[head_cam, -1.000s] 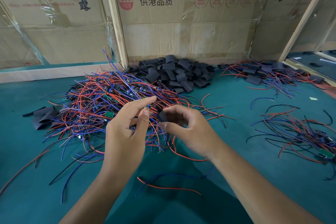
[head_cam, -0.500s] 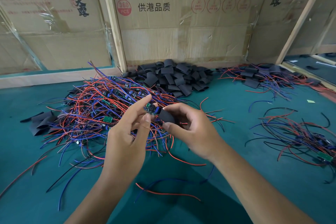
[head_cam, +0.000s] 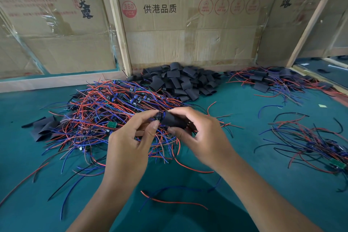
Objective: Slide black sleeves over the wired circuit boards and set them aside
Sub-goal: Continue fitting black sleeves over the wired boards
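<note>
Two hands over green table [head_cam: 244, 184]. Right hand [head_cam: 205, 137] pinches black sleeve [head_cam: 173, 121]; left hand [head_cam: 130, 143] pinches circuit board [head_cam: 159, 116] at sleeve's mouth, board partly hidden. Behind hands, big tangle of wired boards [head_cam: 113, 111], too many to count. Heap of loose sleeves [head_cam: 180, 81] against cardboard wall [head_cam: 188, 34]. Sleeved pile [head_cam: 267, 79] far right; another wire bundle [head_cam: 316, 143] near right. Few flat sleeves [head_cam: 45, 128] left.

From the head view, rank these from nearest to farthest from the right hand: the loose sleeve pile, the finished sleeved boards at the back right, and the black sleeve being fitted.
1. Black sleeve: pinched in the right hand itself.
2. Sleeve pile: straight behind, against the cardboard.
3. Sleeved boards: far back right corner.
</note>
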Motion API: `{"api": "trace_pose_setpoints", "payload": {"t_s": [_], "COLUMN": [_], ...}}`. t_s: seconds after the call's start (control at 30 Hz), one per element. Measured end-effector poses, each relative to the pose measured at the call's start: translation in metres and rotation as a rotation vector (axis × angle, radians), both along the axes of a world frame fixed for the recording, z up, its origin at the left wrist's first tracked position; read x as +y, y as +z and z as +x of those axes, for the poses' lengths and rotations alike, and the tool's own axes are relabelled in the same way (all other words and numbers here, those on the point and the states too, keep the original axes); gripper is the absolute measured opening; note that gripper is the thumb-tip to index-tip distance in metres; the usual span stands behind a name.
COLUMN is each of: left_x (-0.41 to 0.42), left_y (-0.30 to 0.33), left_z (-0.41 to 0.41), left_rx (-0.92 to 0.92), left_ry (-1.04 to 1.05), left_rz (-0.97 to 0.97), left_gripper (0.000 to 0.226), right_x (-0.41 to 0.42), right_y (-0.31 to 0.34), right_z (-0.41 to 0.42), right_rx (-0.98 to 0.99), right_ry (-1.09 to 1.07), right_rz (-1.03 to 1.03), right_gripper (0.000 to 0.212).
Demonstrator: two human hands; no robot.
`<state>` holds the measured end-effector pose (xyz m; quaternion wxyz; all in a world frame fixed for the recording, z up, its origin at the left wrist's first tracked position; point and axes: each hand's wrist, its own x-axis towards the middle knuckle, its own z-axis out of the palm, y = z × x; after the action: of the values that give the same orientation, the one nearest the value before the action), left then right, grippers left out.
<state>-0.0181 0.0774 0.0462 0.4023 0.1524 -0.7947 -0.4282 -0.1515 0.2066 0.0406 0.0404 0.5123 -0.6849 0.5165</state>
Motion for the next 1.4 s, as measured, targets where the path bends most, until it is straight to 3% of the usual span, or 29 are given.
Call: {"api": "trace_pose_setpoints", "payload": {"t_s": [0.2, 0.43, 0.67, 1.13, 1.4], "left_x": [0.0002, 0.0040, 0.0059, 0.0094, 0.0086], "left_y": [0.0004, 0.0006, 0.0019, -0.0002, -0.0013], "left_z": [0.0022, 0.0023, 0.0024, -0.0045, -0.0064], "left_rx": [-0.054, -0.038, -0.050, 0.082, 0.087], "left_ry": [0.062, 0.053, 0.023, -0.184, -0.203], "left_rz": [-0.173, -0.162, -0.157, 0.318, 0.323], "left_gripper": [0.024, 0.010, 0.016, 0.028, 0.030], "right_x": [-0.0002, 0.0025, 0.0005, 0.0001, 0.0014], "right_y": [-0.0011, -0.0004, -0.0032, -0.0031, 0.0006], "right_z": [-0.0010, -0.0007, 0.0031, 0.0048, 0.0053], "right_rx": [0.121, 0.121, 0.181, 0.161, 0.074], "right_ry": [-0.027, -0.038, -0.079, -0.069, 0.003], "right_rz": [0.012, 0.036, 0.029, 0.046, 0.061], "right_gripper": [0.036, 0.037, 0.038, 0.040, 0.038]}}
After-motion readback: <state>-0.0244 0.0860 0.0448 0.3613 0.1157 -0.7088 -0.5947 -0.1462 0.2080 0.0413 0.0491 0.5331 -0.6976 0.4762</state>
